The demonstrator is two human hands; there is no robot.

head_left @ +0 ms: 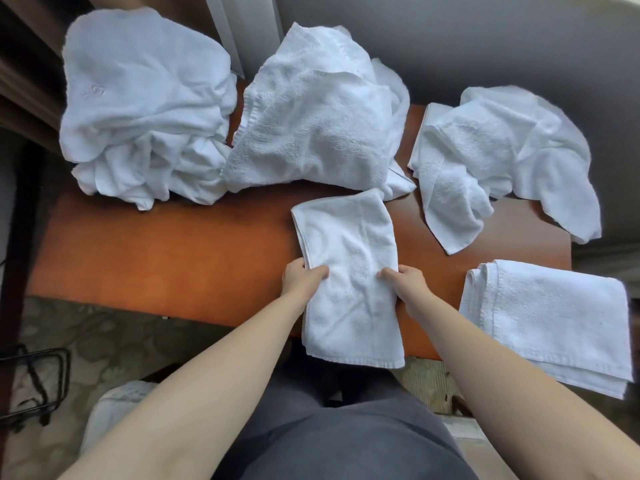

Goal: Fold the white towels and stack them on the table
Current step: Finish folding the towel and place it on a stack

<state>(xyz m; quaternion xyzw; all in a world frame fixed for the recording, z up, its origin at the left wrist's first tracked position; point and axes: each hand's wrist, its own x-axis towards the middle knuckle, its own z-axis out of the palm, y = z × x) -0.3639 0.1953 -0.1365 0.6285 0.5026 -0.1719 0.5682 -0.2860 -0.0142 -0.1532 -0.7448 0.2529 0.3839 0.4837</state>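
A long white towel (349,271), folded into a narrow strip, lies across the middle of the orange-brown table (173,251), its near end hanging over the front edge. My left hand (301,278) grips its left edge at mid-length, thumb on top. My right hand (405,280) grips its right edge opposite. A folded stack of white towels (550,317) sits at the table's near right corner.
Three crumpled heaps of white towels lie along the back: one at the left (145,109), one in the middle (311,123), one at the right (498,157). A grey sofa (485,39) stands behind. A black wire frame (31,382) is on the floor at left.
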